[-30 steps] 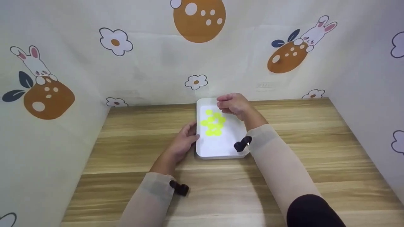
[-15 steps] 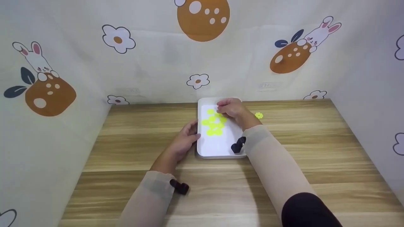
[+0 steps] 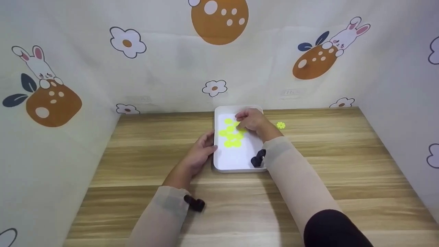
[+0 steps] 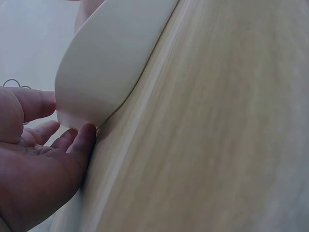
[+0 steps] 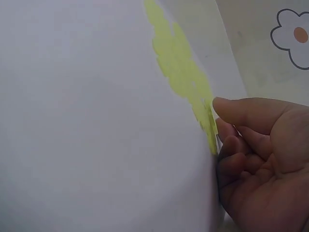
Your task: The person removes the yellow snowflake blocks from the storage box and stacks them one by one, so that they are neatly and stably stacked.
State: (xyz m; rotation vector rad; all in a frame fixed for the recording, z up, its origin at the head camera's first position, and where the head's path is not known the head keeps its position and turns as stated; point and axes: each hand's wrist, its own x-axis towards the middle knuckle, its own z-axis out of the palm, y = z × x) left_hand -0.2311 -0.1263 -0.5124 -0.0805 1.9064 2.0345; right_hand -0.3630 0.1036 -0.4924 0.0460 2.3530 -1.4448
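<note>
A shallow white tray lies on the table, with several bright yellow flower-shaped discs clustered in its far half. My left hand rests against the tray's left wall; the left wrist view shows thumb and fingertips touching its outside. Over the tray's far right part is my right hand, thumb and fingers spread apart at the edge of the discs. In the right wrist view the thumb reaches the discs and the other fingers bend below it. The hand covers some discs in the head view.
One loose yellow disc lies on the wooden table right of the tray. A patterned cloth wall stands close behind the tray, with similar walls at both sides.
My right hand has come down and slightly nearer, and its thumb now reaches the discs. The loose disc on the right has come into sight. The left hand stays at the tray.
</note>
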